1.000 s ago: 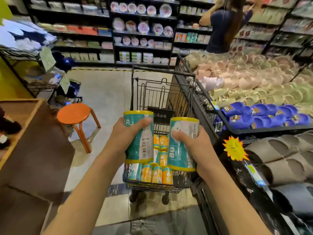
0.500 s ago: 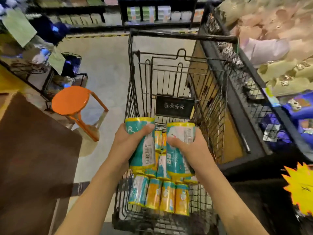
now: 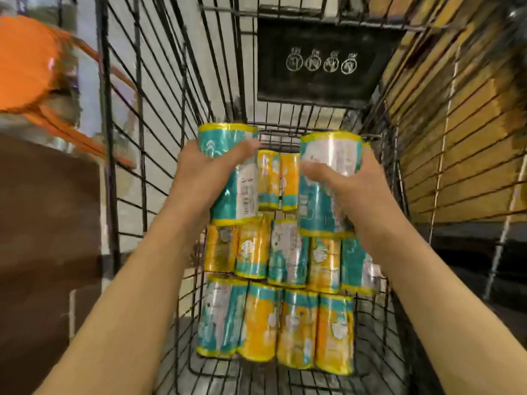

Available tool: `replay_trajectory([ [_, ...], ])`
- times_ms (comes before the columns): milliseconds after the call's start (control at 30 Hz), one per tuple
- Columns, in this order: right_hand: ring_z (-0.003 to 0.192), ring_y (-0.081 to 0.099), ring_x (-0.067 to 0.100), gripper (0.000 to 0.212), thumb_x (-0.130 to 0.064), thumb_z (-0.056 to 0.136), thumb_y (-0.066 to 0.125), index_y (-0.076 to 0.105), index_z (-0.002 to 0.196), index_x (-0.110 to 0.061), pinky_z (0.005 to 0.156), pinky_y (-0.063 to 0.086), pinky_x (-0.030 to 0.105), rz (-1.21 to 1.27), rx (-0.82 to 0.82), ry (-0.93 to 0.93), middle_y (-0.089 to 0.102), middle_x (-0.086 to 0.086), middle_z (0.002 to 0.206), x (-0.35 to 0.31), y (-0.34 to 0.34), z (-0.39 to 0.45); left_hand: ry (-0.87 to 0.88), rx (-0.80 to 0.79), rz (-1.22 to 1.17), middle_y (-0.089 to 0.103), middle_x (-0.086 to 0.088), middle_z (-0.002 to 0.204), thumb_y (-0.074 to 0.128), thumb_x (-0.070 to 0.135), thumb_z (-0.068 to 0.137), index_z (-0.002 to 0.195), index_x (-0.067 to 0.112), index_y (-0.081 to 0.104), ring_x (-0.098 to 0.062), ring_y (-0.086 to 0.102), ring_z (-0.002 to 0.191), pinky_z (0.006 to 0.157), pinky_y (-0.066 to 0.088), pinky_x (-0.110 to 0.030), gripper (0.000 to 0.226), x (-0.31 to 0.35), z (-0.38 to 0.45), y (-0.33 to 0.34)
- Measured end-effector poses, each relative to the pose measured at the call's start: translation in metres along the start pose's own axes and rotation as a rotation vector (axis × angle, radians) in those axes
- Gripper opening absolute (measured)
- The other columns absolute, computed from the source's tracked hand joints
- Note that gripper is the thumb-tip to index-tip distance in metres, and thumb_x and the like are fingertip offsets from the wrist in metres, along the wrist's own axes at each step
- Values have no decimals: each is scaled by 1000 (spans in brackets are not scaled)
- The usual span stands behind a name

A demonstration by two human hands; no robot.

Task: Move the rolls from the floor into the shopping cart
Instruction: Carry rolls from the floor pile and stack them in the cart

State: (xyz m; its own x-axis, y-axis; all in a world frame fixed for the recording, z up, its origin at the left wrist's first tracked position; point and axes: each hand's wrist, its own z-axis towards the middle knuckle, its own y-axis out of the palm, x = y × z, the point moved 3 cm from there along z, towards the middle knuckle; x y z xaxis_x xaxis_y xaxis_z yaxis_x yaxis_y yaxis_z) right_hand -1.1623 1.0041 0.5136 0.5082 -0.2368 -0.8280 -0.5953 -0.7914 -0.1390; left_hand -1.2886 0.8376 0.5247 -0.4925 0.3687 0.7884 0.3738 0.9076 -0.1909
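I look down into a black wire shopping cart [image 3: 125, 155]. My left hand [image 3: 205, 172] grips a teal roll with yellow rims [image 3: 228, 141], held upright inside the basket. My right hand [image 3: 345, 189] grips a second teal roll [image 3: 330, 149] beside it. Both rolls hover above several teal and orange rolls lying in rows on the cart floor [image 3: 273, 320]. Two more orange rolls [image 3: 278, 181] show between the held ones. The frame is blurred by motion.
A black plate with white symbols [image 3: 322, 61] hangs on the cart's far wall. An orange stool [image 3: 25, 58] stands left of the cart, beside a brown surface [image 3: 42, 223]. A wooden panel [image 3: 462, 115] shows through the right cart wall.
The view has dropped and closed in on the cart. Both hands have carried their rolls forward and down into the basket, and moved slightly apart.
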Motion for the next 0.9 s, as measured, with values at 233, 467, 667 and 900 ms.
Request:
replay_trajectory([
  [233,73,70,-6,51,-30,78,86,53,117,-26,62,59,17,-12,6,103,70,-8,101,9,2,19,-60,35,45,78,-1,94,90,41,67,111,18,67,-16,77,80,71,64,-40,55,-10,37,3],
  [467,85,75,5,60,-33,75,87,54,125,-28,68,61,26,28,26,138,73,-8,107,1,-3,31,2,106,486,62,3,113,80,70,63,135,24,41,-22,65,103,93,55,-45,95,-11,80,25],
  [667,90,75,9,58,-28,76,89,54,122,-25,79,62,33,22,9,166,74,-4,108,10,-7,31,57,115,1036,52,-19,137,69,74,74,152,17,22,-41,54,123,95,47,-51,107,-29,112,42],
  [900,81,73,2,63,-31,75,88,53,127,-26,73,59,26,-7,22,177,72,-9,102,18,-15,27,134,59,1151,55,-17,128,66,73,77,151,22,17,-40,60,113,87,50,-50,102,-31,112,39],
])
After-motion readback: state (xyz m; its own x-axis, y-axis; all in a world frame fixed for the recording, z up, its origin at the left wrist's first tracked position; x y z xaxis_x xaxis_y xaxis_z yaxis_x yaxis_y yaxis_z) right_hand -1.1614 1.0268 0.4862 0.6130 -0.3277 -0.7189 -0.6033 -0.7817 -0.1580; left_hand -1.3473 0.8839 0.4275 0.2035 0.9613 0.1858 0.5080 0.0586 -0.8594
